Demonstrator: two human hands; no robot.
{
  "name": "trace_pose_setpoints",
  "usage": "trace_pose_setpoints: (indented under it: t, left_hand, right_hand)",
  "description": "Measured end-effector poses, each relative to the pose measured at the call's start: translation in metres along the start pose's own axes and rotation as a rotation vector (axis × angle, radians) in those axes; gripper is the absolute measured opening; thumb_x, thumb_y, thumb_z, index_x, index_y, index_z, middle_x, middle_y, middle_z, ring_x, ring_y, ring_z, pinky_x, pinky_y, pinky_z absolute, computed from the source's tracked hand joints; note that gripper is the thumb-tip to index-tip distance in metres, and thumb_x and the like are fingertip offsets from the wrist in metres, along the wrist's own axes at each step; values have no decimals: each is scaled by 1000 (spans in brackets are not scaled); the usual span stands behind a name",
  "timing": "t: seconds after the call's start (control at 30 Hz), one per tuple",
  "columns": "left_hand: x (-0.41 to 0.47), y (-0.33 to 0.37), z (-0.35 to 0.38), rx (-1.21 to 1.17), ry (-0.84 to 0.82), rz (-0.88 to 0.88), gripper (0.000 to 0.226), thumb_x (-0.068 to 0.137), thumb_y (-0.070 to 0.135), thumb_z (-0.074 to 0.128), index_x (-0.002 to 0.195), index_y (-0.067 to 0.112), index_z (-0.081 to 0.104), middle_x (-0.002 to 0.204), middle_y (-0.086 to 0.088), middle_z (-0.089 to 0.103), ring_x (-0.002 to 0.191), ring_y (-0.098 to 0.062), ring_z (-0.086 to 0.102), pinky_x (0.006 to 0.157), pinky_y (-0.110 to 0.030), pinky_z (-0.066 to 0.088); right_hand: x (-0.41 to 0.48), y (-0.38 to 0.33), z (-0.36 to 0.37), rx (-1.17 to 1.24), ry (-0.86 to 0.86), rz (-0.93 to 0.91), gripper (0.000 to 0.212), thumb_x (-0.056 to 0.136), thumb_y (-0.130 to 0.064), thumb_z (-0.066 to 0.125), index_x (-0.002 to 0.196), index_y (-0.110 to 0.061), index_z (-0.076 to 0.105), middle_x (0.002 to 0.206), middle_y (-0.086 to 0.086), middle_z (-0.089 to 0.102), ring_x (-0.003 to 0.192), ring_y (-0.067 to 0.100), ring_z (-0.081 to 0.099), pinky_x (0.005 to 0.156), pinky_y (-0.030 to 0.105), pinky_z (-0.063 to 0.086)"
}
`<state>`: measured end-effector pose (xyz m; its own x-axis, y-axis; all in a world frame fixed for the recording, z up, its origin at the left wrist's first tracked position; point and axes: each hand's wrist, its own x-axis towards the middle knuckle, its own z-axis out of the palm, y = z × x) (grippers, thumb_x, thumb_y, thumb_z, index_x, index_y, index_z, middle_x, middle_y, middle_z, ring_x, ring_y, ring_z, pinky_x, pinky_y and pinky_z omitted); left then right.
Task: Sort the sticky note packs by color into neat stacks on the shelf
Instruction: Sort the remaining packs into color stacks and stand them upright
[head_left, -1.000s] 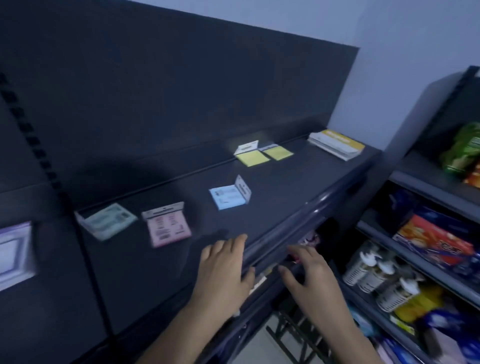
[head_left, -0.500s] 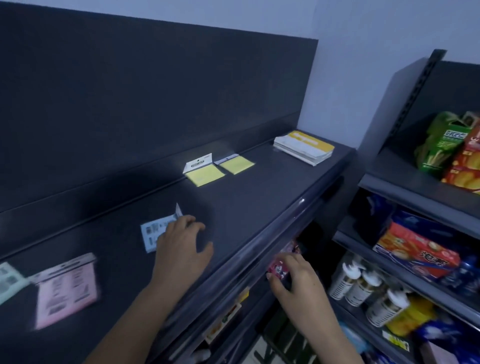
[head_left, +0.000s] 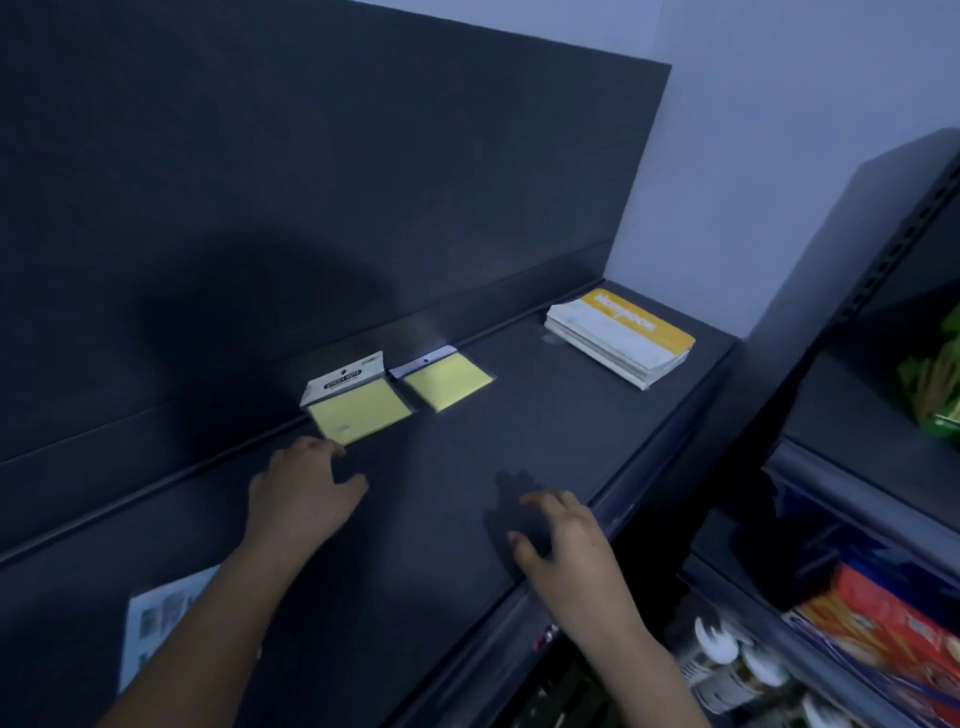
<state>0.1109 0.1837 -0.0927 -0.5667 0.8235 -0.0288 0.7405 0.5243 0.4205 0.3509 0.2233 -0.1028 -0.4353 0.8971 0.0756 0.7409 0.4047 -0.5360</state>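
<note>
On my feed the dark shelf (head_left: 545, 441) fills most of the view, with a second rack (head_left: 883, 364) of snack bags and white-capped bottles (head_left: 727, 660) to its right. Both hands are over the shelf, well apart, and neither holds anything. My left hand (head_left: 298, 493) has loosely curled fingers, its fingertips just short of the nearer yellow pack. My right hand (head_left: 563, 532) is spread, fingers down by the shelf's front edge.

At the far right end lies a stack of white-and-yellow packs (head_left: 621, 338). Two yellow sticky note packs sit side by side against the back panel: the left yellow pack (head_left: 358, 415) with its header card tilted up, and the right yellow pack (head_left: 448, 382) lying flat. A pale blue pack (head_left: 156, 618) lies at lower left, partly hidden by my left forearm.
</note>
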Motion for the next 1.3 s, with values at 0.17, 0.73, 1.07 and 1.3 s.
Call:
trace_pose_setpoints:
  t: [0.17, 0.73, 1.07, 1.3]
  left_hand:
    - [37, -3, 9, -2, -108, -163, 42, 84, 45, 57, 118, 21, 55, 130, -3, 51, 120, -25, 46, 96, -36, 39]
    - [94, 26, 40, -210, 156, -499, 64, 67, 29, 82, 120, 13, 51, 127, -9, 50, 122, -32, 38, 98, -42, 32]
    - [98, 48, 53, -566, 210, -431, 55, 59, 5, 85, 99, 23, 51, 111, -2, 44, 113, -26, 45, 97, -39, 38]
    - [73, 53, 38, -881, 171, -548, 65, 58, -10, 81, 107, 12, 44, 92, 2, 55, 82, -14, 54, 62, -25, 42]
  right_hand:
    - [64, 8, 2, -60, -69, -25, 42, 93, -32, 51, 133, -19, 45, 130, -3, 45, 120, 14, 40, 102, 24, 30]
    - [244, 13, 49, -165, -300, -79, 101, 76, -69, 52, 149, -16, 4, 157, 5, 1, 145, 27, -9, 111, 57, -10]
    - [244, 0, 68, 361, -106, -10, 61, 74, -17, 70, 129, -20, 44, 128, -1, 51, 127, 18, 39, 115, 35, 16]
    - [229, 6, 56, 479, -258, 4, 57, 77, -5, 64, 127, -23, 42, 94, -7, 55, 97, 16, 58, 87, 25, 43]
